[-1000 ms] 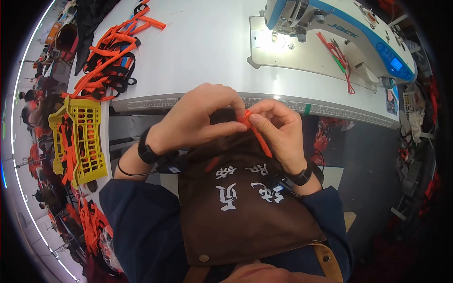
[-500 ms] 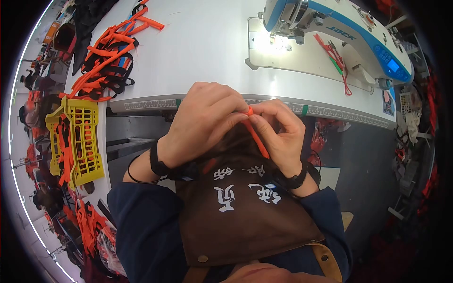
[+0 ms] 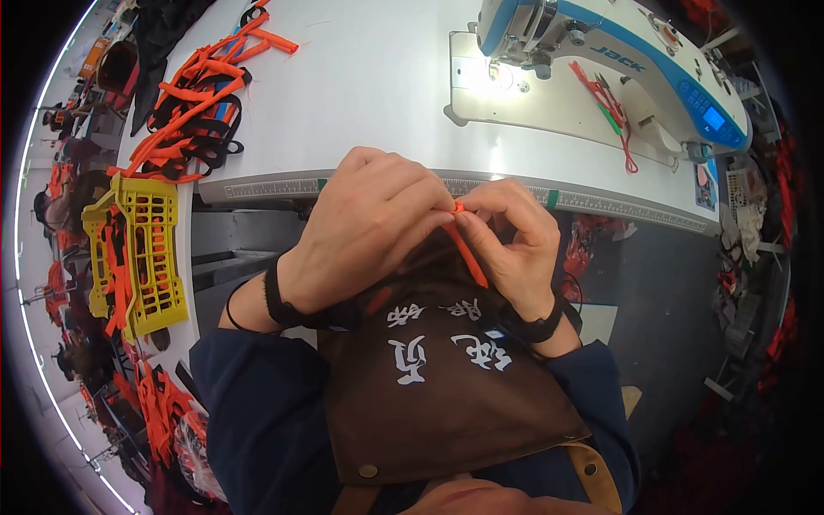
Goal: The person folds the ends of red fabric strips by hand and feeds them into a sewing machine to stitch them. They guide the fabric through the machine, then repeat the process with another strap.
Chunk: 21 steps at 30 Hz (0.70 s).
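An orange fabric strip (image 3: 467, 256) hangs down from between my fingertips, in front of the brown apron (image 3: 455, 403). My left hand (image 3: 371, 225) pinches its upper end from the left, thumb and forefinger closed together. From the right, my right hand (image 3: 513, 242) pinches the same end, its thumb close to the left thumb. Only a small orange piece shows between the fingertips; the rest of that end is hidden by them. Both hands are held just at the table's front edge, over the ruler tape (image 3: 592, 204).
A sewing machine (image 3: 622, 64) with its lamp lit stands at the back right. Red-handled snips (image 3: 611, 107) lie beside it. Orange and black strips (image 3: 193, 116) are heaped on the table's left. A yellow basket (image 3: 159, 257) holding orange strips is at the left edge.
Both hands keep their pinch on the orange strip. The left hand and wrist have shifted slightly left, and the strip's hanging end has swung a little.
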Each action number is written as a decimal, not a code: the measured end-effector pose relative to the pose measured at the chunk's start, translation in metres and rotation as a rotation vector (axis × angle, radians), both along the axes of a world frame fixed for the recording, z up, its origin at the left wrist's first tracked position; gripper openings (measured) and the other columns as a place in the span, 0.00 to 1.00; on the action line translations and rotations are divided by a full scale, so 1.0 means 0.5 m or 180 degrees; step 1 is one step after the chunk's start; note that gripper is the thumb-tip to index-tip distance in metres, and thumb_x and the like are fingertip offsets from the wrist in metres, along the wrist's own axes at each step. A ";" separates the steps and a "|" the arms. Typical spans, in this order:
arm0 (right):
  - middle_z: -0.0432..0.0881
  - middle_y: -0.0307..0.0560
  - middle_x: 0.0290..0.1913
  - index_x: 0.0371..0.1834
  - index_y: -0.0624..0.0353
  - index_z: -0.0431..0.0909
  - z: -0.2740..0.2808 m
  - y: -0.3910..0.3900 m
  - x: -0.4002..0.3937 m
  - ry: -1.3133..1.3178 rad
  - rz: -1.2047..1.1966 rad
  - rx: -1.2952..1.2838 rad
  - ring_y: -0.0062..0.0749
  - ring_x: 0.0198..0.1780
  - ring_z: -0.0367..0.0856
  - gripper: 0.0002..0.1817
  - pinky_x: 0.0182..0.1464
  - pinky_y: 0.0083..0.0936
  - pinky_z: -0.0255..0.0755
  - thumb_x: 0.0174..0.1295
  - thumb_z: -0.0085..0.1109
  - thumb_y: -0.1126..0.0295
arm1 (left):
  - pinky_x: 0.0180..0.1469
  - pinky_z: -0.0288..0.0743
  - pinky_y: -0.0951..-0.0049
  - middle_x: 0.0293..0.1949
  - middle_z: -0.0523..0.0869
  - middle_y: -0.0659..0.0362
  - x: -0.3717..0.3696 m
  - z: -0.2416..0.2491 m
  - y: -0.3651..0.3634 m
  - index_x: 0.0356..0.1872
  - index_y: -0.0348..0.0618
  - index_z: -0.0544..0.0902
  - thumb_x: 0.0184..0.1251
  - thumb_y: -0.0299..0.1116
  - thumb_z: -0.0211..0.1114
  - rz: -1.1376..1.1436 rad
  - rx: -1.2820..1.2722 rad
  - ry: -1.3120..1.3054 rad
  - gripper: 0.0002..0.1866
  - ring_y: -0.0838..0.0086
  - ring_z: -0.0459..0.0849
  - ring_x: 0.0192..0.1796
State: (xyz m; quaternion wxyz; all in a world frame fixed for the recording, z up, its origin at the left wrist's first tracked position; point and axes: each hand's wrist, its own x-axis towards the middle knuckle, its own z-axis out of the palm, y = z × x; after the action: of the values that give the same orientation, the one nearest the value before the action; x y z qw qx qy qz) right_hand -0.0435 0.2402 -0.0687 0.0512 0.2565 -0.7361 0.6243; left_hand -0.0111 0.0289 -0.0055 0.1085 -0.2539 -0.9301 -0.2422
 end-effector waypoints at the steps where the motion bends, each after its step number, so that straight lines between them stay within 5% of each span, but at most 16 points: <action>1: 0.88 0.39 0.37 0.41 0.61 0.91 -0.001 0.000 0.000 -0.0005 0.0001 -0.0049 0.26 0.35 0.79 0.07 0.38 0.24 0.73 0.61 0.78 0.80 | 0.59 0.74 0.63 0.42 0.91 0.66 -0.002 0.000 -0.001 0.43 0.48 0.87 0.69 0.30 0.76 -0.0006 0.0031 -0.0048 0.06 0.69 0.89 0.49; 13: 0.87 0.38 0.37 0.39 0.61 0.90 -0.006 0.000 -0.009 0.0083 0.0058 -0.0237 0.21 0.35 0.77 0.07 0.36 0.21 0.67 0.60 0.76 0.82 | 0.57 0.74 0.64 0.44 0.93 0.64 -0.005 -0.005 -0.004 0.46 0.48 0.89 0.65 0.28 0.80 0.0050 0.0517 -0.0100 0.11 0.68 0.90 0.50; 21: 0.86 0.35 0.39 0.42 0.61 0.89 -0.031 0.006 -0.011 -0.0893 0.0491 -0.0872 0.17 0.34 0.67 0.07 0.39 0.19 0.63 0.63 0.77 0.81 | 0.60 0.79 0.65 0.46 0.93 0.59 -0.006 -0.024 -0.002 0.51 0.41 0.89 0.68 0.28 0.80 0.0186 0.1460 -0.0768 0.13 0.65 0.91 0.52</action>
State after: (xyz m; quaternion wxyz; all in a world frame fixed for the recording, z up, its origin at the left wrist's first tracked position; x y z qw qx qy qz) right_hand -0.0488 0.2431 -0.0844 -0.0654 0.2134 -0.6224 0.7502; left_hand -0.0139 0.0279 -0.0175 0.0583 -0.1649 -0.8640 -0.4721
